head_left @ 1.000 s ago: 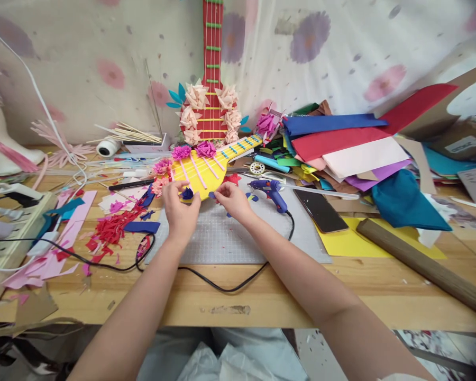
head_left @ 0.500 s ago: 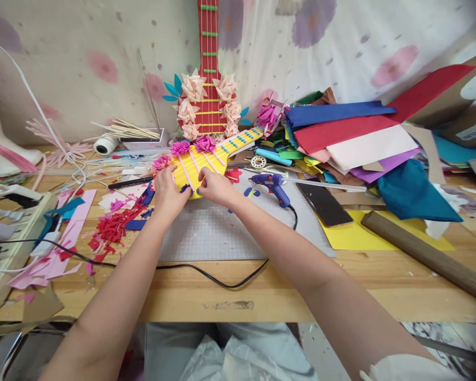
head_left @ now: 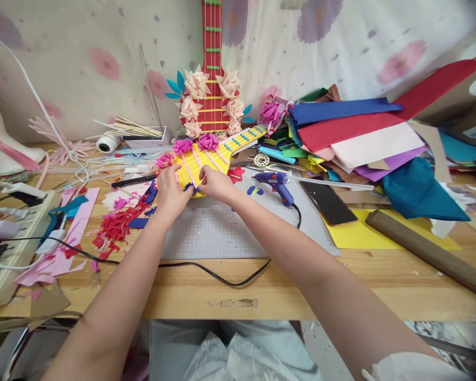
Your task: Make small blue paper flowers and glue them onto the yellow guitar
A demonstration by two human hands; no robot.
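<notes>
A yellow paper guitar point(head_left: 212, 163) with pink strips, pale strings and magenta paper flowers point(head_left: 207, 141) lies tilted on the grey cutting mat point(head_left: 218, 238), its neck pointing up to the right. My left hand point(head_left: 172, 194) grips the guitar's left end, fingers over the body and thumb near the lower edge. Dark blue paper flower petals point(head_left: 189, 187) show between my hands along that edge. My right hand point(head_left: 216, 184) is closed in a pinch at the blue paper, with its fingertips partly hidden. A blue glue gun point(head_left: 275, 186) lies right of my right hand.
Behind stands a red guitar point(head_left: 213, 114) with peach flowers. Coloured paper sheets point(head_left: 353, 121) pile up at right, near a phone point(head_left: 329, 202) and a brown roll point(head_left: 424, 248). Red scraps point(head_left: 121, 222) and a power strip point(head_left: 27, 233) lie left. A black cable point(head_left: 222, 280) crosses the front.
The whole view has shifted slightly. My right hand has moved a little closer to my left thumb along the guitar's lower edge; my left hand keeps its place on the guitar.
</notes>
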